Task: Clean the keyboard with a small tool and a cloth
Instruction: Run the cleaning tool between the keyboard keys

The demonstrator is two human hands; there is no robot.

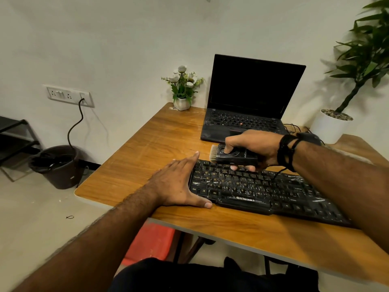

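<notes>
Black and dusty, the keyboard (263,189) lies across the wooden desk (147,148), near the front edge. The left hand (179,184) lies flat with its fingers straight, palm on the desk against the keyboard's left end, thumb along its front edge. The right hand (252,148) curls round a small black brush tool (233,155), thumb pressed on top, fingertips showing underneath. It holds the tool just over the keyboard's back left corner, its pale bristles (213,152) pointing left, close above the top row of keys; whether they touch is unclear. An open laptop (250,100) with a dark screen stands behind the right hand, a small flower pot (182,89) to its left.
</notes>
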